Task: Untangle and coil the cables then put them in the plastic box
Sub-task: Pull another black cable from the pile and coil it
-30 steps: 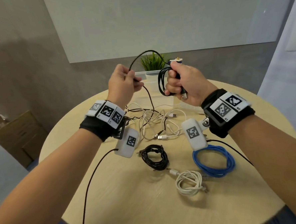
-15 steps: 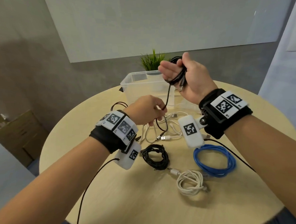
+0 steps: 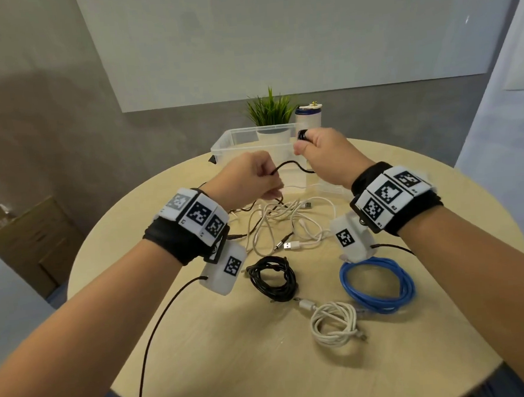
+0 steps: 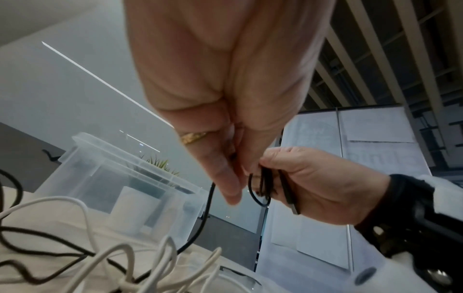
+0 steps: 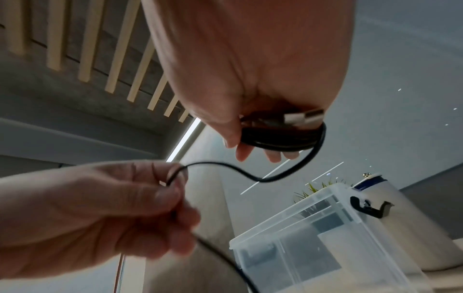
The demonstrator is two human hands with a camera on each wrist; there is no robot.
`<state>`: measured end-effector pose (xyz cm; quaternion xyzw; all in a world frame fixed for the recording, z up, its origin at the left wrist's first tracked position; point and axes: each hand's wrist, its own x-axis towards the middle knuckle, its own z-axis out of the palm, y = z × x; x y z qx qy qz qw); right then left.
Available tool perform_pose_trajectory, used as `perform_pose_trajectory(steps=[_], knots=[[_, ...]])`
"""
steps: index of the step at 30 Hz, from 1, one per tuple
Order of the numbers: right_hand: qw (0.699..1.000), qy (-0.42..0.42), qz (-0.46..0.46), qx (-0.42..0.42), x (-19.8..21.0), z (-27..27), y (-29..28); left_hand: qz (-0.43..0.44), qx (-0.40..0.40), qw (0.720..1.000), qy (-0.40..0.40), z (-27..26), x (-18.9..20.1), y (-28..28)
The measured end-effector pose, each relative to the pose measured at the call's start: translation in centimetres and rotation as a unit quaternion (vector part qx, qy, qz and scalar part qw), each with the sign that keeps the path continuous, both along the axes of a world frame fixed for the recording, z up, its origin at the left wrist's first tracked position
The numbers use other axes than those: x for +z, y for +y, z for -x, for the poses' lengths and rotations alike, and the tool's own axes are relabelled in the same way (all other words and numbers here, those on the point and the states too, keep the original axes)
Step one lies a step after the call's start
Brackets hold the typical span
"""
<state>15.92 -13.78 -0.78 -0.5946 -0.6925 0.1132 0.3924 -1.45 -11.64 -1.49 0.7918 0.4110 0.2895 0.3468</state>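
Black cable (image 5: 253, 174) runs between my hands above the round table (image 3: 202, 340): my right hand (image 3: 328, 154) clamps the wound loops and plug, my left hand (image 3: 247, 180) pinches the free strand, whose tail drops into the tangled white cables (image 3: 287, 224). Three finished coils lie near me; the plastic box (image 3: 230, 145) behind holds no cable that I can see. I judge the risk is the tail snagging in that tangle and dragging it, or loops slipping loose. Compared with half a second ago, my right hand has dropped lower and my left has risen to meet it.
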Motion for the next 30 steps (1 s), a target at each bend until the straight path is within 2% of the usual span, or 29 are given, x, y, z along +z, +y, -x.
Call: perform_pose_trajectory(steps=[3, 7, 10, 12, 14, 19, 23, 30], knots=[[0.999, 0.008, 0.032, 0.015, -0.3, 0.3, -0.3, -0.105, 0.017, 0.994, -0.024, -0.3, 0.5, 0.3], [0.986, 0.128, 0.088, 0.064, -0.2, 0.4, -0.8, -0.169, 0.062, 0.977, -0.115, -0.3, 1.2, 1.0], [0.985, 0.127, 0.09, 0.077, -0.1, 0.5, -0.9, -0.206, 0.094, 0.97, -0.095, 0.1, 1.9, 1.5], [0.986, 0.113, 0.076, 0.094, -0.2, 0.5, -1.0, -0.214, 0.101, 0.97, -0.051, 0.2, 1.8, 1.7], [0.981, 0.142, 0.063, 0.114, -0.1, 0.6, -1.1, -0.202, 0.1, 0.974, -0.002, 0.1, 1.2, 2.0], [0.942, 0.273, 0.064, 0.182, 0.6, 1.0, -1.4, -0.06, 0.039, 0.997, -0.014, -0.5, -0.2, 1.4], [0.922, 0.327, 0.061, 0.2, 1.3, 0.9, -1.6, -0.025, 0.043, 0.998, 0.045, -0.5, -1.3, 1.6], [0.831, 0.52, 0.044, 0.191, 1.7, 0.9, -1.4, 0.009, 0.047, 0.989, 0.142, -0.3, -2.5, 1.7]])
